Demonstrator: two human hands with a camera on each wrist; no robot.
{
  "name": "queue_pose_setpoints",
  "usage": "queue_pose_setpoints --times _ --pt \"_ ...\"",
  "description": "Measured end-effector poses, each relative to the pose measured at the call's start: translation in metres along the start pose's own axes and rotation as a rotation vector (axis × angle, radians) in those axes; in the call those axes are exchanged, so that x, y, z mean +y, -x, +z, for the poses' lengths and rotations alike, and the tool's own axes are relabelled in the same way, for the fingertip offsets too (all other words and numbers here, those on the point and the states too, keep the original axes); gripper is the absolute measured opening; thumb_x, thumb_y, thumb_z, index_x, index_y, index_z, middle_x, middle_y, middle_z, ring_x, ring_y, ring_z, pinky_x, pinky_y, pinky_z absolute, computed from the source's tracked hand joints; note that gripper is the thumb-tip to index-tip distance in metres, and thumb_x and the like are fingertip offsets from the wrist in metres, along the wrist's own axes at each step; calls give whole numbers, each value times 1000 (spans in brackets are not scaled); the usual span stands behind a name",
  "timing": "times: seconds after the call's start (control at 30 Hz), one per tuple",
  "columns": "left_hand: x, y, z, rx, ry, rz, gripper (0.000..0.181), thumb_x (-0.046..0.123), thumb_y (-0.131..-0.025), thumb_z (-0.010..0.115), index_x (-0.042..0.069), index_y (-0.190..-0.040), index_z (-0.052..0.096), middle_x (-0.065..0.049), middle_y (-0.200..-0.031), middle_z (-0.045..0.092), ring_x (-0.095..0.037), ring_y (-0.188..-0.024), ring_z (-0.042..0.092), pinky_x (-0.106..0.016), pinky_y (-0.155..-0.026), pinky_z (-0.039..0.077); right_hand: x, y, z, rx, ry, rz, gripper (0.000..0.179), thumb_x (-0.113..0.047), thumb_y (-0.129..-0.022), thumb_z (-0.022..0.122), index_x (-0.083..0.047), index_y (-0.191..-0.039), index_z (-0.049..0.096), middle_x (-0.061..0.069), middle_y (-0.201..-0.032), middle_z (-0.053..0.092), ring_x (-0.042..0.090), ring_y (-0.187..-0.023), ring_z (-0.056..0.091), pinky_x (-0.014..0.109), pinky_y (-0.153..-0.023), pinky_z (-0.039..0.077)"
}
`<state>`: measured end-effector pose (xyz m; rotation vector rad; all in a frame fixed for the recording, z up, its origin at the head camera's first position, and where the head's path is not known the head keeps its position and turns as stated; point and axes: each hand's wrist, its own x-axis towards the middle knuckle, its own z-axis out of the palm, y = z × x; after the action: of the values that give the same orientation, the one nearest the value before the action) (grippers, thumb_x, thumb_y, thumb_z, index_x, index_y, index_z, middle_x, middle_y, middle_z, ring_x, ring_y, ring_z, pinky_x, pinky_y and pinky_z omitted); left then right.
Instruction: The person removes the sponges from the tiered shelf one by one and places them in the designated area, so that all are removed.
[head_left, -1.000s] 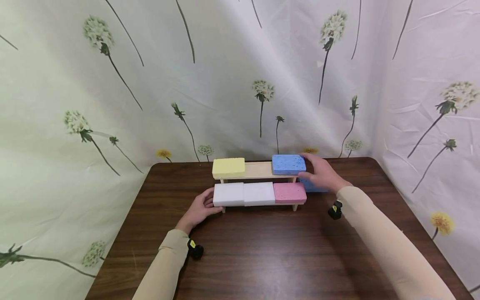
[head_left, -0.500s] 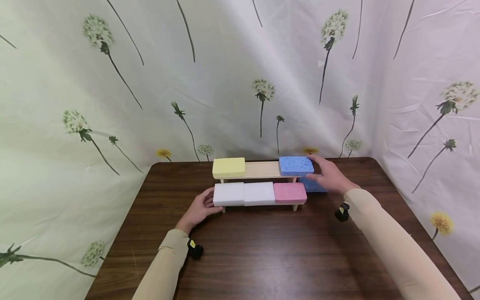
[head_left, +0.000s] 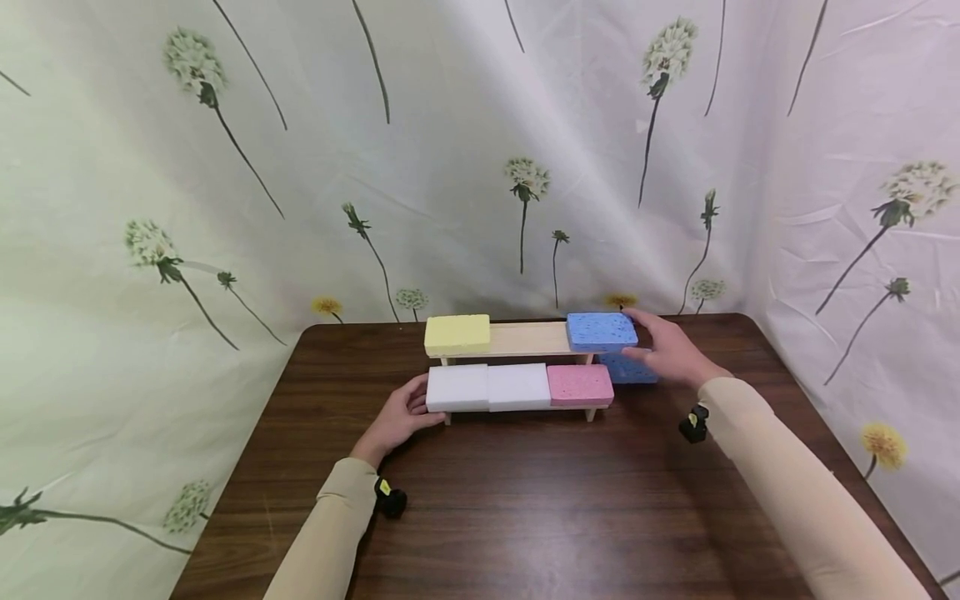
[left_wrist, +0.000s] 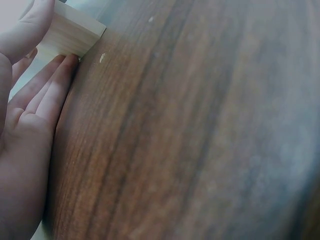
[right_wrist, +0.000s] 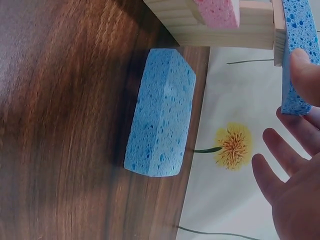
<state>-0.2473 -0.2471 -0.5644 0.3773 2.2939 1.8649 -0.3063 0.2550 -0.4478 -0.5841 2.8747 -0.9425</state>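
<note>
A two-step wooden rack (head_left: 528, 337) carries sponges. On its upper step sit a yellow sponge (head_left: 457, 334) at the left and a blue sponge (head_left: 602, 332) over the right end. My right hand (head_left: 671, 350) pinches that blue sponge by its right end, thumb in front and fingers behind. The right wrist view shows the thumb on the sponge (right_wrist: 298, 55), with the lower fingers spread free. My left hand (head_left: 397, 418) holds the rack's lower left end, fingertips against the wooden side piece (left_wrist: 70, 32). Two white sponges (head_left: 457, 388) and a pink sponge (head_left: 581, 385) fill the lower step.
A second blue sponge (head_left: 632, 369) lies on the dark wooden table (head_left: 510, 508) behind the rack's right end, below my right hand. A white curtain (head_left: 450, 167) with a dandelion print hangs right along the table's back edge.
My right hand has slid the upper blue sponge to the right along the step, widening the gap to the yellow sponge. The left hand stays in place.
</note>
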Motion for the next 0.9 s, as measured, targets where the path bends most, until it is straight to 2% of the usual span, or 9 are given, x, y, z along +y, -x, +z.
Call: queue_pose_setpoints --times 0.3,0.6,0.9 --pt "0 0 0 2 7 -7 79 -2 -89 83 2 -157 42 -26 -156 48 -40 -142 51 -29 -107 53 9 3 -5 10 4 -12 69 -17 -102 71 -2 -160 37 25 -163 40 46 -150 36 67 -120 31" --pt "1 -2 -1 -4 -6 -14 81 1 -90 83 1 -158 40 -27 -157 47 -41 -143 49 -32 -109 52 16 7 -11 27 -8 23 67 -13 -102 69 -3 -160 37 27 -160 43 48 -148 39 69 -118 33" --pt "1 -2 -1 -7 8 -4 81 -1 -89 83 0 -157 41 -27 -156 47 -41 -143 49 -28 -108 52 25 11 -15 49 -14 21 64 -8 -103 66 1 -158 36 29 -157 44 48 -144 43 68 -117 36"
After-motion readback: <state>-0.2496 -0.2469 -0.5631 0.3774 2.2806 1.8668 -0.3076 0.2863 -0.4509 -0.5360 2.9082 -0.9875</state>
